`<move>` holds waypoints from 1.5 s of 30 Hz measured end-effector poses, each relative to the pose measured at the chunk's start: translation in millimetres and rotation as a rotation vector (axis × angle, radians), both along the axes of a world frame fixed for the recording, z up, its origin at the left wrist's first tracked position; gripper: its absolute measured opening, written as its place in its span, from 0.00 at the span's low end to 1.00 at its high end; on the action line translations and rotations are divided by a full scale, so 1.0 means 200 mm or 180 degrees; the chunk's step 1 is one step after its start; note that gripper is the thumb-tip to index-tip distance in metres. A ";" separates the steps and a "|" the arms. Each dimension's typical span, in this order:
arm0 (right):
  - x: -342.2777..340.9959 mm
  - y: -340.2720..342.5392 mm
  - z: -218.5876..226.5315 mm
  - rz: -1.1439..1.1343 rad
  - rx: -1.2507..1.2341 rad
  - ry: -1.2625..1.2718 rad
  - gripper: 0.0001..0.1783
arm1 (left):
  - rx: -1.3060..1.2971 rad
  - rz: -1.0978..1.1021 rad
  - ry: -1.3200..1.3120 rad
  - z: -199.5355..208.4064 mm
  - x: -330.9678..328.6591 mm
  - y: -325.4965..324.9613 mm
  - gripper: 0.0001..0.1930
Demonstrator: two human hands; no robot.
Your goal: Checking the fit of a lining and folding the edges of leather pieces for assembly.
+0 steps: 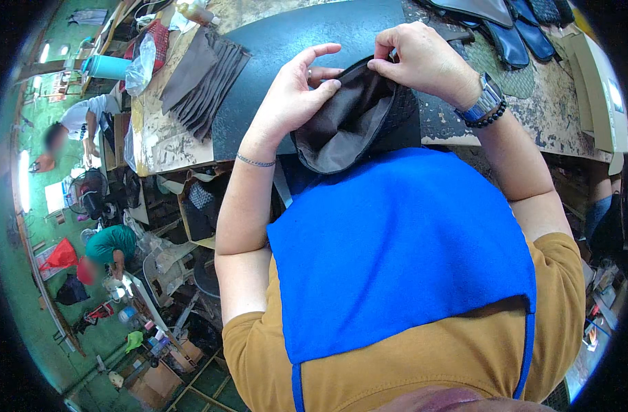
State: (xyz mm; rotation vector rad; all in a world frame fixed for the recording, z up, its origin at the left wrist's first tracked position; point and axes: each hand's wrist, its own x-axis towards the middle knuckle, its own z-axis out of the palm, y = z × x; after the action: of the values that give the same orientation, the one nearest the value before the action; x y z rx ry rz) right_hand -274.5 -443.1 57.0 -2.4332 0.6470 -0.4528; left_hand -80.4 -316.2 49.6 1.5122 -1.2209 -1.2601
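Your left hand [293, 93] and right hand [420, 58] both hold a dark brown fabric piece [345, 120] at the near edge of the worktop [163, 137], over a black mat [293, 41]. The piece hangs from your hands toward your lap, its long axis running from upper right at the fingers down to a rounded lower end at lower left. The open top edge points up toward your hands, and the brown lining faces you.

Left-hand fingers [321, 86] pinch the left side of the top edge, thumb against the fabric, index finger stretched out above. Right-hand fingers [389, 62] are pressed together, pinching the top edge from above. A watch [483, 103] and a black bead bracelet sit on your right wrist, a thin bracelet [254, 162] on the left.

A blue apron [403, 247] covers the piece's lower right part. Its black woven outer side [406, 117] only peeks out at right, hard to make out.

A stack of brown fabric pieces [204, 79] lies on the worktop to the left, well apart. Dark blue shaped pieces [516, 38] lie at upper right, cut off by the rim. Two other people [108, 247] work on the green floor at far left, small and blurred.
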 end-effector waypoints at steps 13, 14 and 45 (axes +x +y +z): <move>0.01 0.01 0.00 -0.0017 -0.0096 -0.0008 0.10 | 0.0069 -0.0004 -0.0459 0.02 -0.01 -0.03 0.23; 0.01 0.01 0.00 -0.0016 -0.0092 -0.0015 0.10 | 0.0028 -0.0008 -0.0462 0.02 -0.01 -0.03 0.22; -0.01 0.01 -0.01 0.0111 0.0035 -0.0046 0.08 | -0.0403 -0.0157 -0.0909 0.02 -0.05 -0.09 0.25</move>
State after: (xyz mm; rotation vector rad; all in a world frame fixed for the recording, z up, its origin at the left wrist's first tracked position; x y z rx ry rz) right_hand -275.7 -441.4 55.9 -2.4247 0.5984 -0.4511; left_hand -91.1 -334.4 53.2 1.6150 -1.5002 -0.9999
